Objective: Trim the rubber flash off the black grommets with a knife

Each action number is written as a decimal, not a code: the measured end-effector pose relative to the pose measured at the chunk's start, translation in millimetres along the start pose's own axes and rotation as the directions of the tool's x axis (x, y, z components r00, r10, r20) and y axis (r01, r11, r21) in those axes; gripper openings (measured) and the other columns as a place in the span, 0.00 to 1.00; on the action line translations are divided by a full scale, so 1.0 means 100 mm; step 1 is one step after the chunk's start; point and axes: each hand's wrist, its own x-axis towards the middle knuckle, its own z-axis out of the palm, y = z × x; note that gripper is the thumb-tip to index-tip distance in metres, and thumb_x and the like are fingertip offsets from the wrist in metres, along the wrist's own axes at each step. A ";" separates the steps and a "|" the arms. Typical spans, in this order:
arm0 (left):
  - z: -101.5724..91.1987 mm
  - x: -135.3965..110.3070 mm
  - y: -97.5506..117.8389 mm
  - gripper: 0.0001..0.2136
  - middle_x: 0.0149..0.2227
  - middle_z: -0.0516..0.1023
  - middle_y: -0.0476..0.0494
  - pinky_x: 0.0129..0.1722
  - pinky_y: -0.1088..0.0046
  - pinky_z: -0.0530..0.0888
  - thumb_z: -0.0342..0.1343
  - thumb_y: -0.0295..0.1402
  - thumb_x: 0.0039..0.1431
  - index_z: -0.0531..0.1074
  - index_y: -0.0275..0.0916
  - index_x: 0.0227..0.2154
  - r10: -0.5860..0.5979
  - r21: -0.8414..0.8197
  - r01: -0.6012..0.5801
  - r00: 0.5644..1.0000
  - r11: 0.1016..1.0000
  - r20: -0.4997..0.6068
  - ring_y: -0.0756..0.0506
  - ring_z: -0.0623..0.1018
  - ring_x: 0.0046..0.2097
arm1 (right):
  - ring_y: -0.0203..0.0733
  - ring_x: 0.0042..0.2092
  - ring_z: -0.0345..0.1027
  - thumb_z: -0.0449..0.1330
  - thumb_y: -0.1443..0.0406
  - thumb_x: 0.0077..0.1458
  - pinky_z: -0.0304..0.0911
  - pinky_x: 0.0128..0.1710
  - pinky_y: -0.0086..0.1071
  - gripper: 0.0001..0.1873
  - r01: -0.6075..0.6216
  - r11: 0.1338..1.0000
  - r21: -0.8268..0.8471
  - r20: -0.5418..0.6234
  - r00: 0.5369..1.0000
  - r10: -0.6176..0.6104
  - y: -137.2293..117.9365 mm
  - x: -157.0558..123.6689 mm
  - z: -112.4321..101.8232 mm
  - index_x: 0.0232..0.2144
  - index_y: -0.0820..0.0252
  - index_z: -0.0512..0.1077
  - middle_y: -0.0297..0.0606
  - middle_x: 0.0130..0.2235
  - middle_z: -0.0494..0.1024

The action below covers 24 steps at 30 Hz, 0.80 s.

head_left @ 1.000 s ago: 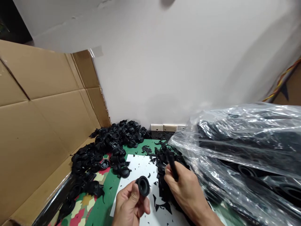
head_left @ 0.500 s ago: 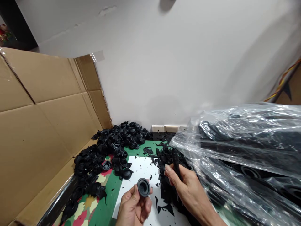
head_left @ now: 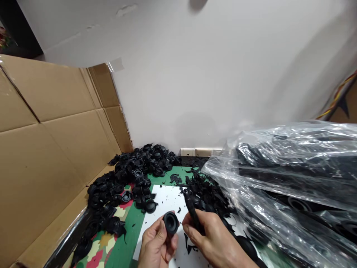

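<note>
My left hand (head_left: 157, 243) is closed on a round black rubber cap (head_left: 170, 222), held up with its open side towards me. Right beside it, my right hand (head_left: 212, 240) grips a slim black tool (head_left: 192, 210) whose tip points up and to the left, close to the cap. Both hands are over a white sheet (head_left: 167, 208) strewn with black scraps.
A heap of black rubber caps (head_left: 125, 182) lies at the left, against a tall cardboard wall (head_left: 50, 145). Black offcuts (head_left: 206, 193) pile up in the middle. A large clear plastic bag (head_left: 290, 186) of black parts fills the right. A white wall stands behind.
My right hand has moved left with the tool, from beside the bag to right next to the cap. My left hand kept the cap in about the same place.
</note>
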 end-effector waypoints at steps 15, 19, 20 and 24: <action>0.00 -0.02 -0.03 0.23 0.12 0.70 0.48 0.14 0.85 0.50 0.71 0.44 0.33 0.82 0.31 0.32 0.066 0.139 -0.073 0.996 0.988 0.056 0.58 0.61 0.14 | 0.34 0.24 0.59 0.54 0.68 0.48 0.53 0.24 0.25 0.10 -0.087 0.949 0.303 0.048 0.996 0.076 -0.08 0.00 0.08 0.18 0.62 0.67 0.29 0.18 0.67; -0.04 0.00 -0.07 0.23 0.12 0.70 0.47 0.14 0.84 0.50 0.70 0.46 0.34 0.82 0.31 0.32 0.069 0.157 -0.080 0.995 0.984 0.072 0.58 0.59 0.14 | 0.37 0.25 0.64 0.54 0.67 0.50 0.57 0.26 0.27 0.12 -0.074 0.922 0.380 0.051 0.997 0.059 -0.09 -0.01 0.10 0.18 0.63 0.70 0.31 0.18 0.71; -0.05 0.00 -0.07 0.23 0.12 0.70 0.47 0.13 0.84 0.50 0.70 0.45 0.35 0.82 0.31 0.32 0.072 0.158 -0.083 0.994 0.984 0.077 0.58 0.59 0.14 | 0.38 0.25 0.65 0.54 0.66 0.50 0.58 0.27 0.27 0.13 -0.066 0.913 0.403 0.056 0.997 0.048 -0.10 -0.01 0.10 0.17 0.63 0.71 0.31 0.18 0.71; -0.07 0.03 -0.08 0.21 0.12 0.71 0.47 0.13 0.84 0.51 0.69 0.44 0.38 0.81 0.31 0.32 0.047 0.127 -0.059 0.994 0.990 0.094 0.58 0.59 0.14 | 0.36 0.23 0.63 0.56 0.59 0.52 0.58 0.27 0.27 0.19 -0.063 0.865 0.497 0.092 0.996 0.019 -0.14 -0.01 0.11 0.14 0.63 0.69 0.31 0.17 0.70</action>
